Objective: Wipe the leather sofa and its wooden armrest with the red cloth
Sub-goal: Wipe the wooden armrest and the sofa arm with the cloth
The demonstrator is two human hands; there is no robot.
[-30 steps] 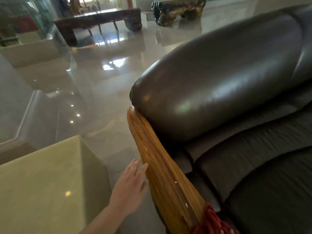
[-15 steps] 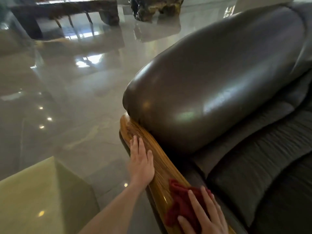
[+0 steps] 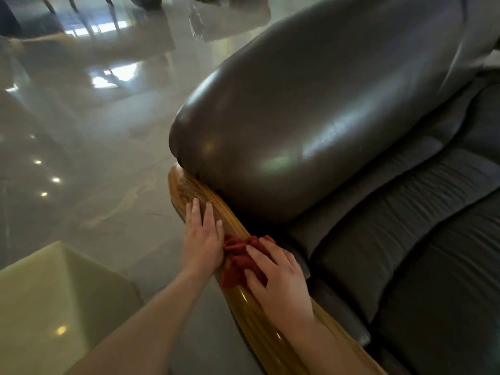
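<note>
The dark leather sofa (image 3: pixel 311 109) fills the right side, its rounded arm cushion bulging above the striped wooden armrest (image 3: pixel 251 315), which runs diagonally from the centre down to the bottom. The bunched red cloth (image 3: pixel 236 259) lies on the armrest. My right hand (image 3: pixel 278 280) presses flat on the cloth's right part, fingers spread over it. Just left of the cloth, my left hand (image 3: pixel 201 239) rests flat on the bare wood, fingers together and pointing up the rail, holding nothing.
A pale green block-like table (image 3: pixel 54 307) stands at the lower left, close to the armrest. Glossy grey floor (image 3: pixel 94 158) spreads to the left and behind. Dark furniture (image 3: pixel 67 12) shows at the top edge.
My right hand has pushed the red cloth up the armrest until it touches my left hand, which stays flat on the wood. The view has tilted closer to the sofa.
</note>
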